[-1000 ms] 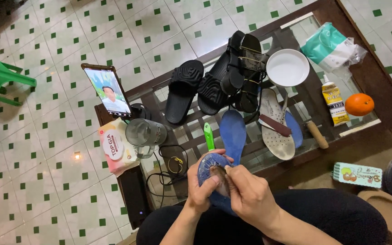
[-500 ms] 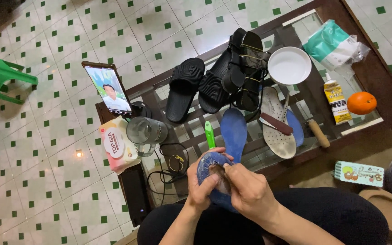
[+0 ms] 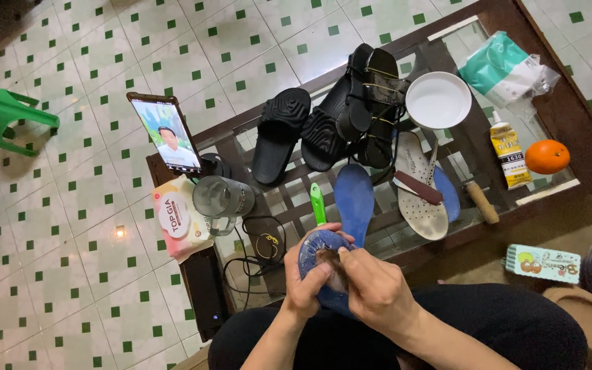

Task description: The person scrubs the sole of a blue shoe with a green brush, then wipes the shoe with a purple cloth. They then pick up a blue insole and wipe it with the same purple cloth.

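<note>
Almost nothing had changed over the last second — the view drifted a touch, yet both hands stayed locked on the same spot. The left hand [image 3: 304, 286] cupped a blue insole [image 3: 316, 252] from the 9 o'clock side, its fingers curled and pressed around the rounded end, thumb lying across the top. The right hand [image 3: 376, 293] came in from 3 o'clock with its fingers bunched together, pinching a small dark brownish piece [image 3: 330, 264] against the insole's face; what that piece was could not be made out. The insole sat over the person's lap, just short of the near edge of the glass table [image 3: 289, 205].

Such stillness suggested steady pressing or rubbing in one place rather than a new step. At 12 o'clock from the hands lay a second blue insole [image 3: 354, 199], beside it a green-handled tool [image 3: 317, 203], and farther off black sandals [image 3: 279, 133].
</note>
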